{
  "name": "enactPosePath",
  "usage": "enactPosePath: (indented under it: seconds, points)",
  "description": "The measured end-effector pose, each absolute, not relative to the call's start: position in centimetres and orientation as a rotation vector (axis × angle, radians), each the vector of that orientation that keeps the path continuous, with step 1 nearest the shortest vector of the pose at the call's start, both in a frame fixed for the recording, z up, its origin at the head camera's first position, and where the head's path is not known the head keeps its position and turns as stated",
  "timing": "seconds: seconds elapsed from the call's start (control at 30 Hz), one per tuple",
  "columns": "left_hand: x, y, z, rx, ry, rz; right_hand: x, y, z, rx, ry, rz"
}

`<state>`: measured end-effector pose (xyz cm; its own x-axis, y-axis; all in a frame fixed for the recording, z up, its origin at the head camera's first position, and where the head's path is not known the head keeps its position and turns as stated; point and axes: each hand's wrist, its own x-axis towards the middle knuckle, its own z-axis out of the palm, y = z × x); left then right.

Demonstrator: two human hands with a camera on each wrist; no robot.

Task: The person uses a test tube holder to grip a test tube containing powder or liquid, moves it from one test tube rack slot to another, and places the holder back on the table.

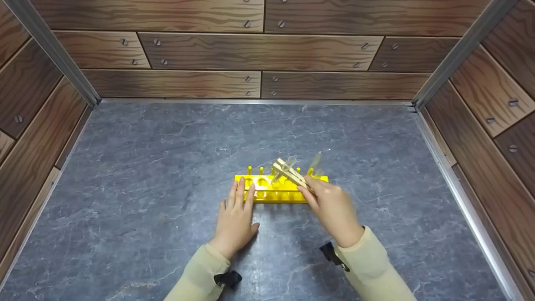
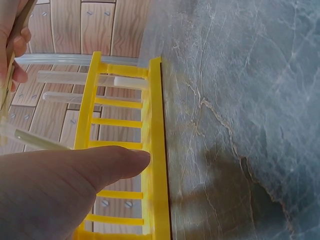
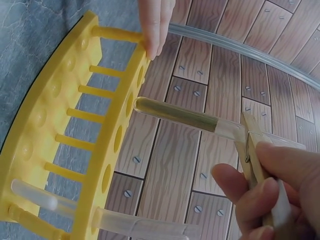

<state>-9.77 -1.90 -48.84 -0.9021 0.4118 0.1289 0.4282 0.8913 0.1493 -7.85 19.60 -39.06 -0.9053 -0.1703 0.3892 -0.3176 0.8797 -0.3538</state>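
A yellow test tube rack (image 1: 267,196) stands on the tabletop. My left hand (image 1: 234,223) rests on its left end, fingers extended over the top plate; the thumb (image 2: 115,162) lies along the near side. With my right hand (image 1: 334,207) I grip a wooden test tube holder (image 1: 292,173). Its jaws clasp a glass test tube (image 3: 175,114) containing yellowish liquid, held tilted with the rounded bottom close to a hole in the top plate. At the right end stands a tube with white contents (image 2: 131,82); a clear tube (image 2: 65,97) is beside it.
Pegs (image 1: 249,170) rise along the rack's far edge. Around the rack lies the grey marbled tabletop (image 1: 146,167). Wood-patterned walls (image 1: 259,52) enclose the back and both sides, with a metal strip (image 1: 259,101) along the back edge.
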Motion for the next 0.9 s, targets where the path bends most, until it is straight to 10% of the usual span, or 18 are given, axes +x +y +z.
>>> enactPosePath:
  seconds: [0.9]
  points:
    - [-9.7, -1.9, -48.8, -0.660, -2.969, -0.257, -8.9, 19.3, -41.3, 0.368, -2.774, 0.554]
